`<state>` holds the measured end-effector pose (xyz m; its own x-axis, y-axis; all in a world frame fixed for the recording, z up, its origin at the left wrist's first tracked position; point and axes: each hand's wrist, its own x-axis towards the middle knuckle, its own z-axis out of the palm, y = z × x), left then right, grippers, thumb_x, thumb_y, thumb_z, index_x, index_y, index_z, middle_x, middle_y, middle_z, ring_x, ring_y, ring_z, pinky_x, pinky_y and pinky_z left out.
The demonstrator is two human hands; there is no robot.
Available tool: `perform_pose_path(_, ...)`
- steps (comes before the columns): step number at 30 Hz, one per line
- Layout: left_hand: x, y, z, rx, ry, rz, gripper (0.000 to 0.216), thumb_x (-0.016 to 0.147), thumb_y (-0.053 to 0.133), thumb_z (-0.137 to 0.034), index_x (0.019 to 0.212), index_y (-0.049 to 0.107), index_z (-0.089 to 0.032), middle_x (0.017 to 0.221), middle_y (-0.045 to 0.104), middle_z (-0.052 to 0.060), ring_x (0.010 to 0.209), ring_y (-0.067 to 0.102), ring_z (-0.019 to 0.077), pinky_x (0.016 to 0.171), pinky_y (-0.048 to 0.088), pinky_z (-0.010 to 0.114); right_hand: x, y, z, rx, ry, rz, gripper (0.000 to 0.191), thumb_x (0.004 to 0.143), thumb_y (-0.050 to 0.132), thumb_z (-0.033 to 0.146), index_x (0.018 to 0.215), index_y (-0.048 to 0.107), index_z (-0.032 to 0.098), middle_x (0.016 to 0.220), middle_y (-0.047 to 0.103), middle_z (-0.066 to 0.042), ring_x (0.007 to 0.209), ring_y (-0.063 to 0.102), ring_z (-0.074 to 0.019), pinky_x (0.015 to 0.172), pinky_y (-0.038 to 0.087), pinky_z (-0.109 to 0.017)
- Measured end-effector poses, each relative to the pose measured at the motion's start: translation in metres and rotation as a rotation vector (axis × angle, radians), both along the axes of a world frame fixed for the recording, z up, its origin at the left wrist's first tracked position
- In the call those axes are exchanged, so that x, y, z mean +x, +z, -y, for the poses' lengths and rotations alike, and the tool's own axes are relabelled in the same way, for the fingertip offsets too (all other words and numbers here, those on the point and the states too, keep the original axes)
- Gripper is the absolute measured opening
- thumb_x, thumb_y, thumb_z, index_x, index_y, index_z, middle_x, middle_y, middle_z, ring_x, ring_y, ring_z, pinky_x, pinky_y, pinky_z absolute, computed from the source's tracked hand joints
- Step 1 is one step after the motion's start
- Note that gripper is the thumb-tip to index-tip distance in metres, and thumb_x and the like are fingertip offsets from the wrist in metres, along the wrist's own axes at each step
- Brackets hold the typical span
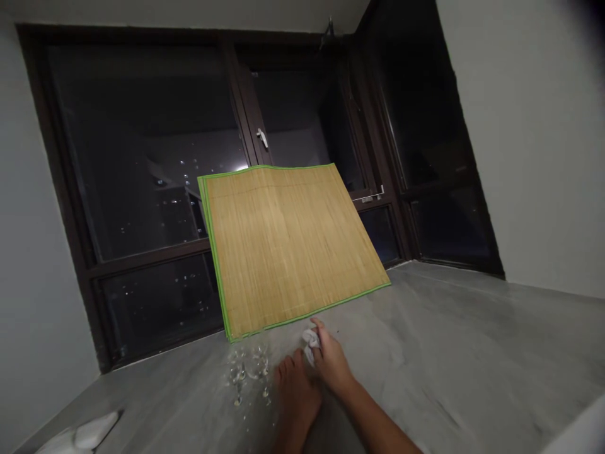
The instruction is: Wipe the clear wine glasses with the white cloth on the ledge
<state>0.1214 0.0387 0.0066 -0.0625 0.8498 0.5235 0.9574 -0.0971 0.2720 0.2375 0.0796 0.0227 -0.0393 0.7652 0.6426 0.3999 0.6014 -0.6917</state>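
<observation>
Low in the middle of the frame, the person's right hand [331,362] reaches forward over the grey marble floor [449,340], its grip clamped on a crumpled white cloth [311,343] pinched between the fingertips and pressed near the floor surface. Just left of that hand is a bare foot [295,391], toes pointing toward the window. The left hand is not in view.

Left of the foot, in the lower centre-left, lies a scatter of broken clear glass [246,372]: what look like stems and curved pieces of glassware with small shards spread around them. The cloth sits just to the right of this scatter, apart from it, and close to the bottom edge of a folded bamboo mat [288,246] with green trim that leans upright against the dark window [142,170]. In the lower left corner a white object [94,430] lies on the floor; what it is cannot be told.

The chief risk is a cut. The foot is unprotected and close beside the shards, and small clear slivers are hard to see on the pale, veined floor in this dim light. A thin cloth gives little protection, so pressing it onto sharp pieces could drive one through to the fingers. A knock could also tip the leaning mat onto the glass and scatter it.
</observation>
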Motion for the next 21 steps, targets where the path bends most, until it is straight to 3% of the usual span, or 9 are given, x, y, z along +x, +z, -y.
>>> perform_pose_path(4, 0.002, 0.001, 0.001, -0.043, 0.009, 0.022, 0.053, 0.079, 0.057, -0.021, 0.131, 0.057, -0.014, 0.115, 0.064, 0.015, 0.114, 0.054, 0.0313, 0.104, 0.028, 0.043, -0.004, -0.014, -0.015, 0.074, -0.119, -0.194, 0.056, 0.088, 0.042, 0.026, 0.142, 0.036, 0.013, 0.124, 0.06, -0.014, 0.112, 0.06, -0.0247, 0.099, 0.048, -0.039)
perform_pose_path(8, 0.008, 0.003, 0.002, -0.06, 0.011, 0.007, 0.053, 0.082, 0.056, -0.03, 0.133, 0.053, -0.016, 0.122, 0.063, 0.015, 0.117, 0.053, 0.0304, 0.106, 0.028, 0.043, 0.001, -0.017, -0.021, 0.171, -0.252, -0.301, 0.051, 0.087, 0.047, 0.027, 0.137, 0.042, 0.014, 0.125, 0.057, -0.016, 0.113, 0.057, -0.0273, 0.101, 0.046, -0.045)
perform_pose_path(11, 0.007, 0.001, 0.0, -0.017, -0.011, 0.042, 0.054, 0.085, 0.055, -0.036, 0.135, 0.051, -0.014, 0.124, 0.062, 0.016, 0.12, 0.053, 0.0297, 0.107, 0.029, 0.041, 0.007, -0.016, -0.021, 0.145, -0.276, -0.346, 0.051, 0.084, 0.05, 0.026, 0.134, 0.046, 0.015, 0.123, 0.059, -0.016, 0.112, 0.058, -0.0281, 0.1, 0.046, -0.045)
perform_pose_path(17, -0.003, -0.008, -0.008, 0.039, -0.025, 0.116, 0.055, 0.088, 0.052, -0.036, 0.136, 0.048, -0.011, 0.13, 0.06, 0.019, 0.127, 0.05, 0.0293, 0.109, 0.029, 0.041, 0.01, -0.006, -0.001, 0.006, -0.022, -0.277, 0.044, 0.086, 0.054, 0.032, 0.128, 0.054, 0.018, 0.094, 0.069, -0.005, 0.084, 0.066, -0.0216, 0.078, 0.051, -0.032)
perform_pose_path(19, -0.005, -0.009, -0.01, 0.051, 0.001, 0.09, 0.056, 0.088, 0.053, -0.038, 0.136, 0.048, -0.009, 0.128, 0.061, 0.02, 0.124, 0.052, 0.0309, 0.107, 0.031, 0.043, 0.009, -0.003, 0.006, -0.007, 0.066, -0.244, 0.046, 0.091, 0.048, 0.033, 0.135, 0.05, 0.018, 0.089, 0.07, -0.003, 0.08, 0.066, -0.02, 0.078, 0.051, -0.031)
perform_pose_path(21, -0.007, -0.009, -0.011, 0.069, 0.039, 0.065, 0.056, 0.089, 0.051, -0.041, 0.135, 0.049, -0.009, 0.124, 0.062, 0.02, 0.121, 0.054, 0.0318, 0.105, 0.033, 0.044, 0.007, -0.002, 0.009, -0.025, 0.141, -0.229, 0.048, 0.093, 0.042, 0.03, 0.139, 0.048, 0.018, 0.097, 0.071, -0.004, 0.087, 0.066, -0.0195, 0.084, 0.05, -0.031)
